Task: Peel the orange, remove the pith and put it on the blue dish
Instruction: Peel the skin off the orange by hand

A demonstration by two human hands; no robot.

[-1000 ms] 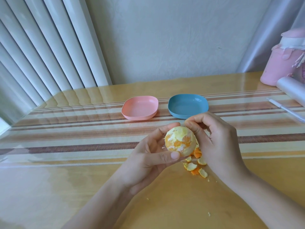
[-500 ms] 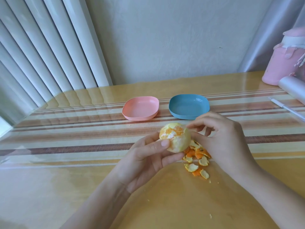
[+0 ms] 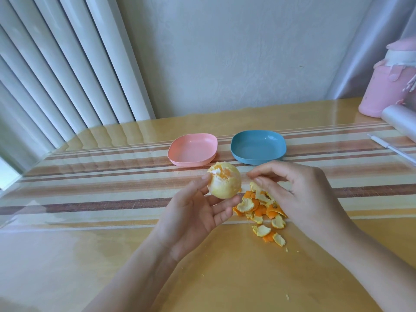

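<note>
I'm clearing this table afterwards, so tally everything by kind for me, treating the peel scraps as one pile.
dishes: 2 (pink dish, blue dish)
orange: 1, held by the left hand
peel pile: 1
pink bottle: 1
clear roll: 1
white pen: 1
Total: 7

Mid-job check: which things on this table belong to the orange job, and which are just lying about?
In the job:
- orange, held in the left hand
- right hand, above the peel scraps
- blue dish

Lying about:
- pink dish
- pink bottle
- clear roll
- white stick
</note>
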